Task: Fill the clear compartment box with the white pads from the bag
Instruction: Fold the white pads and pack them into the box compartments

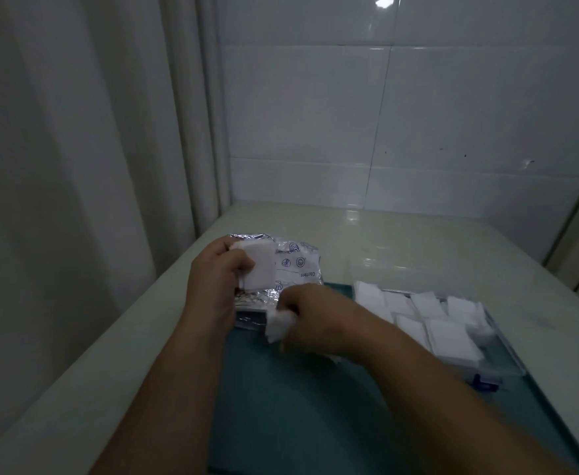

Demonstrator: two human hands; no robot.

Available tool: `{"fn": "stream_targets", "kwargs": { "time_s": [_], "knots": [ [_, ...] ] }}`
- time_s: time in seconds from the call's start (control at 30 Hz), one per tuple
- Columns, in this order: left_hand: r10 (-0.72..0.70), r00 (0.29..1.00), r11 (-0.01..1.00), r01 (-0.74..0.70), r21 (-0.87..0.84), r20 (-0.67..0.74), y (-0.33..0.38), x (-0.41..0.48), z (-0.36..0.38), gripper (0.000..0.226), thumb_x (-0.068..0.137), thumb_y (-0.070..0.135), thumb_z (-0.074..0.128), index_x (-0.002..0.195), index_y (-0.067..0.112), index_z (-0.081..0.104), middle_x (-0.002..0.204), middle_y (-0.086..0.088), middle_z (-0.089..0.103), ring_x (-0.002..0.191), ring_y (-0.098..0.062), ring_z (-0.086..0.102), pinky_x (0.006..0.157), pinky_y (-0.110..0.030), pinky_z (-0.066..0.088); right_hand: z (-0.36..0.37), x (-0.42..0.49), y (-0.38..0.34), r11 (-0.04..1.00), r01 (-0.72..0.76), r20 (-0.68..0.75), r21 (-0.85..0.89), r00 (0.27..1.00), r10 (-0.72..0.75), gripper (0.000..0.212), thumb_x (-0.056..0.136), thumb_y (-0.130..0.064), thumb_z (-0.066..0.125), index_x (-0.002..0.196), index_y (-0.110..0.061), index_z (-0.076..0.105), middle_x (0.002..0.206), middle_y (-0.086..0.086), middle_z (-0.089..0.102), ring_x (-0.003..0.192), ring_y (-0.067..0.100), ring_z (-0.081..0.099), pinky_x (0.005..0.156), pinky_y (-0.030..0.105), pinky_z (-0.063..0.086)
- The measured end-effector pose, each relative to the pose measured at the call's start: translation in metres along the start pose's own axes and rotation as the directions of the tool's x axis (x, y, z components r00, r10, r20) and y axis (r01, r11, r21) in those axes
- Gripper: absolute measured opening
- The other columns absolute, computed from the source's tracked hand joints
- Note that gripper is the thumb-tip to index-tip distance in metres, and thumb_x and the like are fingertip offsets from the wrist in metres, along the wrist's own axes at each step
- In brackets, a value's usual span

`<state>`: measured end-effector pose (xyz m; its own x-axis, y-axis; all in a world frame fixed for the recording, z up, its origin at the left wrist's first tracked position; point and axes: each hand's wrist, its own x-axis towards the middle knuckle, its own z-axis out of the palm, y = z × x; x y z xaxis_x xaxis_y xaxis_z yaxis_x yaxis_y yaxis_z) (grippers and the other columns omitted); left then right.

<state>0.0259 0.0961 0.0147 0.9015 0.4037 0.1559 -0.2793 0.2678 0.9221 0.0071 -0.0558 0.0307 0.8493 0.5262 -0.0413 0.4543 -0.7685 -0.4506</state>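
Head view, dim: left hand (217, 272) gripped a pad stack (260, 267) over the partly hidden foil bag (300, 265); blurred right hand (312, 315) clutched loose pads (276, 324); white pads (449, 334) covered the clear compartment box (512, 358), dividers indistinct

We see a pale, glossy bench (418, 241) that runs from the near left up to the tiled wall on the far side. Its far surface catches soft reflections of light. Directly on it lies a dark teal mat (298, 423), covering the near and right part. A crinkled silver foil bag (298, 265) with blue print lies at the far left, its near end over the mat's far left corner.
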Motion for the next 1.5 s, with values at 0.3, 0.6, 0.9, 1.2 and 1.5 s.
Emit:
{"fn": "stream_targets", "kwargs": {
  "time_s": [0.3, 0.6, 0.9, 1.2, 1.5],
  "knots": [
    [-0.003, 1.000, 1.000, 0.003, 0.015, 0.028, -0.003, 0.003, 0.000, 0.035, 0.048, 0.007, 0.052, 0.082, 0.006, 0.063, 0.081, -0.015, 0.051, 0.075, -0.024, 0.047, 0.058, -0.028, 0.040, -0.016, -0.004, 0.018, 0.992, -0.112, -0.130, 0.049, 0.984, 0.117, 0.042, 0.084, -0.039, 0.068, 0.121, -0.022, 0.057, 0.120, 0.003, 0.061, 0.102, 0.019, 0.056, 0.081, 0.028, 0.043],
    [-0.010, 0.999, 0.999, 0.009, 0.035, 0.030, -0.005, 0.004, 0.000, 0.026, 0.048, 0.008, 0.054, 0.073, 0.011, 0.060, 0.080, -0.014, 0.051, 0.077, -0.024, 0.047, 0.059, -0.030, 0.038, -0.031, -0.015, 0.024, 0.996, -0.047, 0.033, -0.079, 0.998, 0.050, 0.029, 0.078, -0.019, 0.073, 0.104, -0.025, 0.062, 0.099, -0.002, 0.060, 0.090, 0.017, 0.053, 0.067, 0.025, 0.041],
    [-0.018, 0.999, 0.999, 0.017, 0.033, 0.036, -0.005, 0.003, 0.001, 0.022, 0.048, 0.007, 0.054, 0.069, 0.013, 0.059, 0.082, -0.015, 0.050, 0.078, -0.026, 0.046, 0.063, -0.033, 0.040, -0.026, -0.013, 0.023, 0.965, 0.002, 0.135, -0.261, 0.990, 0.035, 0.029, 0.088, -0.031, 0.067, 0.116, -0.025, 0.063, 0.118, -0.003, 0.060, 0.092, 0.011, 0.049, 0.076, 0.023, 0.037],
    [-0.023, 0.999, 0.999, 0.022, 0.041, 0.035, -0.004, 0.001, 0.001, 0.023, 0.049, 0.007, 0.054, 0.068, 0.015, 0.065, 0.082, -0.015, 0.053, 0.079, -0.026, 0.049, 0.069, -0.042, 0.041, -0.004, -0.010, 0.024, 0.813, 0.052, 0.179, -0.580, 0.982, 0.065, 0.050, 0.081, -0.025, 0.069, 0.128, -0.027, 0.054, 0.126, 0.004, 0.058, 0.119, 0.027, 0.052, 0.102, 0.043, 0.029],
    [-0.007, 0.998, 0.997, 0.002, 0.077, 0.065, -0.007, 0.002, 0.001, 0.030, 0.050, 0.007, 0.052, 0.078, 0.003, 0.061, 0.081, -0.014, 0.051, 0.075, -0.024, 0.049, 0.057, -0.029, 0.045, -0.002, -0.010, 0.017, 0.834, 0.061, 0.157, -0.548, 0.987, 0.031, 0.041, 0.078, -0.047, 0.071, 0.111, -0.022, 0.064, 0.116, 0.006, 0.061, 0.111, 0.026, 0.054, 0.093, 0.038, 0.033]
  ]
}}
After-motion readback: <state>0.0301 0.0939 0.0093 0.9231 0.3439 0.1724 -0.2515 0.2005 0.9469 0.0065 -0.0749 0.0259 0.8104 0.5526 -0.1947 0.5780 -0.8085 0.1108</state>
